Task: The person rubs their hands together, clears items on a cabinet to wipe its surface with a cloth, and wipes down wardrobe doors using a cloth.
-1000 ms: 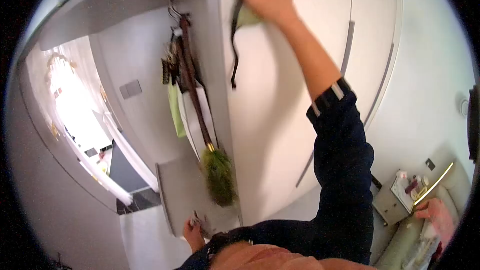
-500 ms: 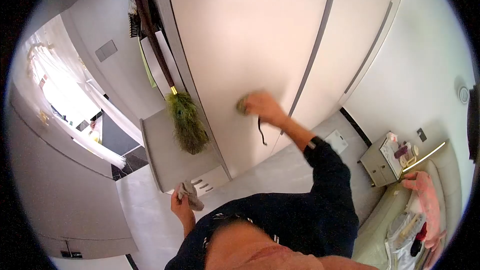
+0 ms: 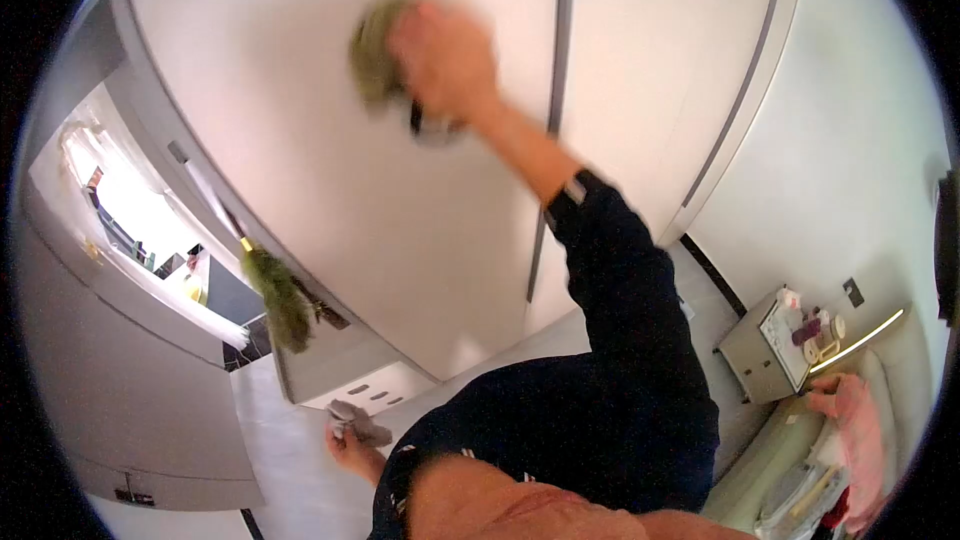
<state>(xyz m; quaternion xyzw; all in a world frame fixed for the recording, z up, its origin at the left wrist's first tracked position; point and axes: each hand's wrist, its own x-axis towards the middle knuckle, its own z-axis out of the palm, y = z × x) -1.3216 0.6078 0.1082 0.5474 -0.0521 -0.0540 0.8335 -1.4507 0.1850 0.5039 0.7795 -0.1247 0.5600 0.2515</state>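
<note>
Green pad in right hand seems mid-wipe at wardrobe door, next needing even pressure; left hand, left of it, grips grey rag.

green pad: blurred, raised in right hand | grey cloth: crumpled, low in left hand

The bed carries a pink cloth beside a pale bundle; on the nightstand sit a purple item and a beige mug-like object
</note>
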